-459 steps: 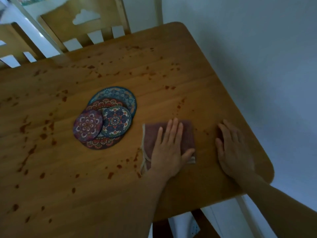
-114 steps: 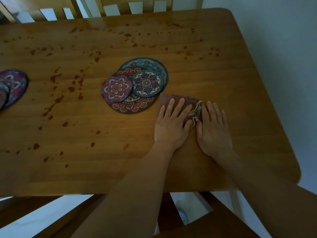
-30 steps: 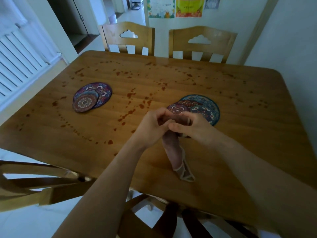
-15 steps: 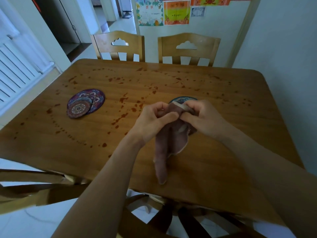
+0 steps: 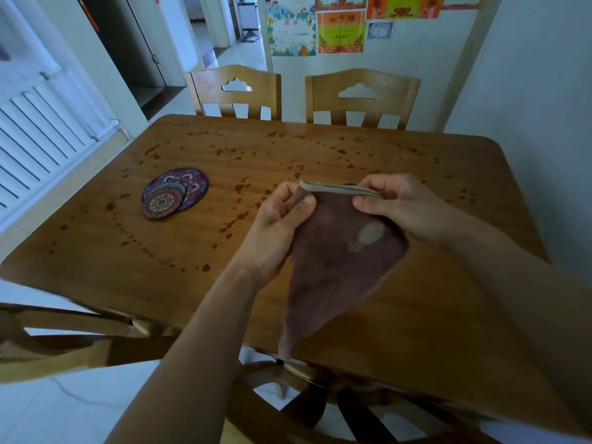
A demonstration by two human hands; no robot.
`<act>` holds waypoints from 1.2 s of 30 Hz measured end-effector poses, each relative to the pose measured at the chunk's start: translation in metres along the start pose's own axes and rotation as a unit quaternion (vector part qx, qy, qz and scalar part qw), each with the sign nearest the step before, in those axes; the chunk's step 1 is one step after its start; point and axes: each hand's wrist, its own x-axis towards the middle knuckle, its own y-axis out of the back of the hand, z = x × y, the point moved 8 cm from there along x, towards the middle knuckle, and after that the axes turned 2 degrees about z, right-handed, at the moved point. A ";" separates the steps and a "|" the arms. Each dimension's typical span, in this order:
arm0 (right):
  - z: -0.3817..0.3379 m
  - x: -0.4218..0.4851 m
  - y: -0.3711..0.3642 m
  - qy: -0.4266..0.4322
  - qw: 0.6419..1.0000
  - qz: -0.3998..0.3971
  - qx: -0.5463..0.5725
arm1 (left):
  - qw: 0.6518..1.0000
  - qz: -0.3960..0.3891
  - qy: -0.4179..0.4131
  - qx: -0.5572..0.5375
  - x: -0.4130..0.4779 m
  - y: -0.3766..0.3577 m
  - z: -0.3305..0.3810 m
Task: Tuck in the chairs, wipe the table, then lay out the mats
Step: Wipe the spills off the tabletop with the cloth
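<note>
I hold the cloth (image 5: 339,261) above the table (image 5: 320,149), lifted clear of its surface. My left hand (image 5: 275,219) pinches the cloth's upper left corner between thumb and fingers. My right hand (image 5: 400,205) pinches the light-trimmed top edge further right. The cloth hangs between and below both hands, tapering to a point over the near table edge. Reddish stains (image 5: 237,219) speckle the table. A stack of round patterned mats (image 5: 174,192) lies to the left of my left hand, well apart.
</note>
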 end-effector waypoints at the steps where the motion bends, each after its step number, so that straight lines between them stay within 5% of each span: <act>1: -0.001 0.004 -0.001 -0.005 1.000 -0.004 -0.001 | 1.000 0.011 0.006 0.000 0.000 0.004 0.000; 4: 0.005 0.019 -0.002 -0.027 0.999 -0.003 -0.044 | 0.997 0.052 0.027 0.048 0.005 0.018 -0.006; 8: 0.038 0.044 -0.006 -0.048 0.980 0.015 -0.193 | 0.961 0.116 0.046 0.248 0.024 0.032 -0.029; 13: 0.079 0.036 -0.018 -0.007 0.962 0.040 -0.268 | 0.936 0.088 0.061 0.334 0.025 0.039 -0.070; 19: 0.155 -0.023 -0.075 -0.124 0.947 -0.199 -0.221 | 0.805 -0.103 0.230 0.538 -0.022 0.066 -0.133; 23: 0.181 -0.023 -0.061 -0.154 0.971 -0.030 -0.180 | 0.817 0.038 0.118 0.564 -0.008 0.055 -0.126; 26: 0.181 -0.016 -0.047 -0.122 0.966 0.128 -0.190 | 0.823 0.035 0.051 0.564 0.007 0.011 -0.161; 31: 0.204 -0.009 -0.044 -0.165 0.928 0.266 -0.204 | 0.660 0.011 0.114 0.743 0.010 -0.009 -0.235; 36: 0.193 0.001 -0.068 -0.085 0.912 0.280 -0.288 | 0.651 0.023 0.074 0.755 -0.005 0.029 -0.227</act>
